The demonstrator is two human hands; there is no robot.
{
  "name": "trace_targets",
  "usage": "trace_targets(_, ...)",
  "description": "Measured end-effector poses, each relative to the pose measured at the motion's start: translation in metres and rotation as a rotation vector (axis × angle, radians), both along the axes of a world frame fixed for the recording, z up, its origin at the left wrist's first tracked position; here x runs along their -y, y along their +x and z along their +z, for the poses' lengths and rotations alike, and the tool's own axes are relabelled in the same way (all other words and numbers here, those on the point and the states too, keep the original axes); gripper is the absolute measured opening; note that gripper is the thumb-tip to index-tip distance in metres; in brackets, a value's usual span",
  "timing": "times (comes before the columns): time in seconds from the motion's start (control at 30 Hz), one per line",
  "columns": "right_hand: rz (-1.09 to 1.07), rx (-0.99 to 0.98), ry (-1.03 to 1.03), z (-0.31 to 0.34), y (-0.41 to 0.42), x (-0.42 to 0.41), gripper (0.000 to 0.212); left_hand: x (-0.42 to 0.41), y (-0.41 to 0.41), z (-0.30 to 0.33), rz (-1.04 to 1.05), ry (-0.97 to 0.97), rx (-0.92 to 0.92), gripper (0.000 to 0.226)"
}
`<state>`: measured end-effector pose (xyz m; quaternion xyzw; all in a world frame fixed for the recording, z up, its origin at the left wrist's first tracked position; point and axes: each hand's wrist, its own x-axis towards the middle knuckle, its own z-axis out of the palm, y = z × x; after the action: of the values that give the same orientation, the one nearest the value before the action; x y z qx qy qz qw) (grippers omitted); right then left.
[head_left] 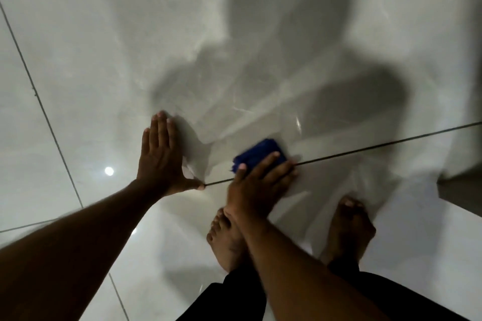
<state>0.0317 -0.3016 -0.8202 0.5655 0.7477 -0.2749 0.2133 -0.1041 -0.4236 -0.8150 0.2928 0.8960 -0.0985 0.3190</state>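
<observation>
A folded dark blue cloth lies on the glossy pale tile floor, right at a dark grout line. My right hand lies flat on top of the cloth and presses it down, fingers stretched over its near half, thumb at its left edge. The cloth and fingertips are motion-blurred. My left hand rests flat on the tile to the left of the cloth, fingers straight and together, thumb spread toward the grout line.
My bare feet, left and right, stand just behind my right hand, with dark trouser legs below. A darker ledge or wall base sits at the right edge. My shadow falls across the floor ahead.
</observation>
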Motion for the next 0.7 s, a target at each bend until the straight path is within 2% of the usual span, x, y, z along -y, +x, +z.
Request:
trace_targets(0.07,0.044,0.016,-0.116,0.019,-0.020,0.024,0.083,-0.001,0.011,0.007,0.095,-0.001,-0.033,0.174)
trace_targets(0.17,0.147,0.039,-0.180,0.037,-0.030,0.023,0.096,-0.008,0.036,0.020,0.335,-0.025,-0.024,0.164)
trace_targets(0.23,-0.011,0.029,-0.296,0.040,-0.032,0.007,0.083,-0.014,0.053,0.031,0.480,-0.013,0.021,0.149)
trace_targets(0.3,-0.244,0.063,-0.522,0.049,-0.035,-0.010,0.069,-0.015,0.064,0.049,0.583,0.007,0.067,0.129)
trace_targets(0.37,-0.277,0.035,-0.630,0.082,-0.036,-0.023,0.044,-0.013,0.067,0.083,0.680,0.025,0.120,0.111)
trace_targets(0.43,-0.291,-0.061,-0.599,0.140,-0.035,-0.032,0.023,-0.017,0.065,0.132,0.791,0.087,0.143,0.096)
trace_targets(0.5,-0.333,-0.168,-0.584,0.217,-0.035,-0.039,0.011,-0.029,0.054,0.203,1.007,0.208,0.231,0.085)
trace_targets(0.6,-0.369,-0.297,-0.642,0.345,-0.042,-0.045,0.011,-0.051,0.041,0.313,1.315,0.391,0.510,0.095)
trace_targets(0.67,-0.331,-0.375,-0.687,0.437,-0.049,-0.053,0.014,-0.060,0.028,0.394,1.349,0.539,0.683,0.101)
trace_targets(0.7,-0.305,-0.417,-0.699,0.482,-0.052,-0.058,0.015,-0.064,0.021,0.436,1.332,0.598,0.757,0.094)
